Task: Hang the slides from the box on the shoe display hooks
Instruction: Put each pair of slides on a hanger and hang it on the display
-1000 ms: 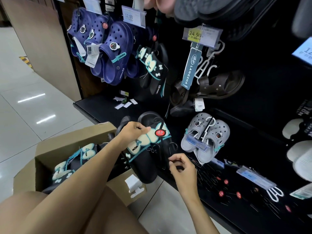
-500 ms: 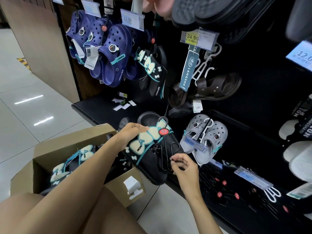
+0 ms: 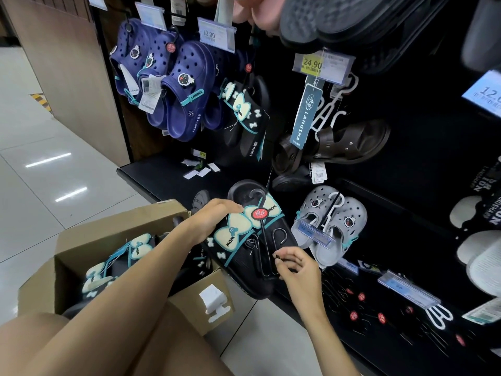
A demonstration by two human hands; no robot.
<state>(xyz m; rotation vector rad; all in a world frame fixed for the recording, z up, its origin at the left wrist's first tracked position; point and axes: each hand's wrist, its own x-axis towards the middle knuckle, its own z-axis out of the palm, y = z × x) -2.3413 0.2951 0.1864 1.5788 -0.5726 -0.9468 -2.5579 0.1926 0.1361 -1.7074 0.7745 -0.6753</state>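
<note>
A pair of black slides (image 3: 244,256) with pale bow decorations and teal trim is held above the cardboard box (image 3: 89,240). My left hand (image 3: 214,221) grips the slides at the strap edge. A black plastic hanger (image 3: 264,234) with a round red tag lies over the slides. My right hand (image 3: 295,264) pinches the hanger's lower end. More matching slides (image 3: 130,256) lie inside the box. An identical pair (image 3: 244,118) hangs on the display wall above.
Navy clogs (image 3: 176,85) hang at upper left, brown sandals (image 3: 339,145) at centre, grey clogs (image 3: 330,226) just right of my hands. Loose black hangers with red tags (image 3: 366,313) lie on the low black shelf. Price tags (image 3: 322,63) jut from hooks. Tiled floor lies left.
The slides have tilted and shifted slightly right and up. My right hand has moved along the hanger to its lower end, and the hanger now lies stretched over the slides.
</note>
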